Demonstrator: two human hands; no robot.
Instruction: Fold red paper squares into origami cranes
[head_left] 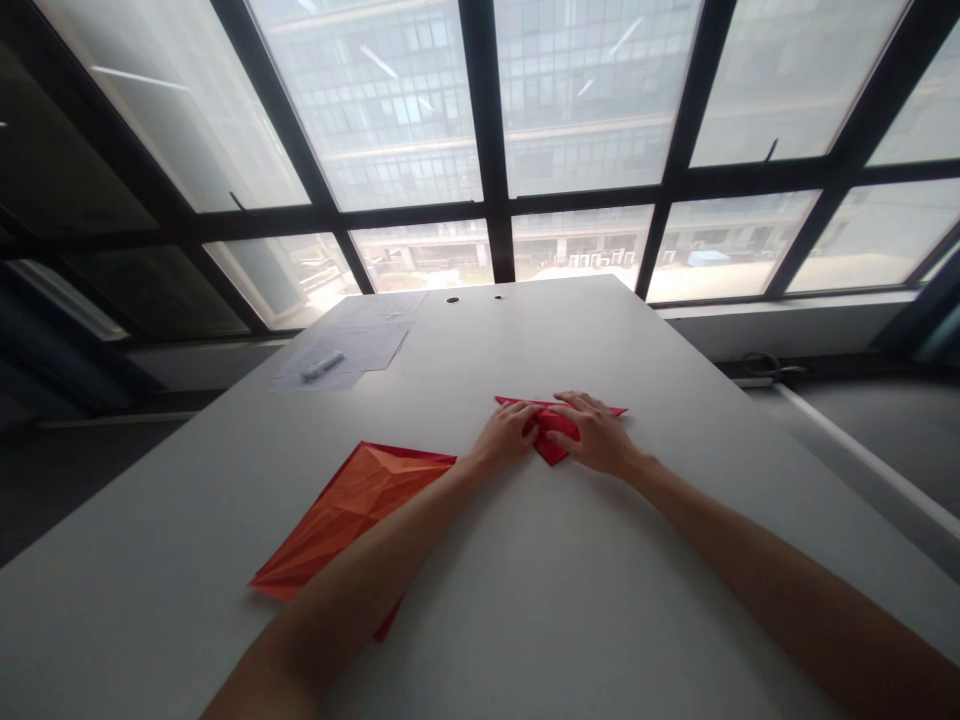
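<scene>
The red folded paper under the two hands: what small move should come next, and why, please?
Probably slide both hands outward to smooth the red folded paper. The left hand and right hand lie flat on its middle, while its pointed corners stick out uncovered on both sides. The creased orange sheet lies apart, so it can likely wait.

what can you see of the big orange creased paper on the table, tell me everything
The large creased sheet of paper lies nearly flat on the white table, left of the smaller folded red paper and apart from it. Its orange-red face is scored into many triangular facets, with a deeper red edge along the top. The outline is angular, with pointed corners. The left forearm crosses above its lower part and hides it, so contact cannot be told; a red tip shows beyond the arm.
</scene>
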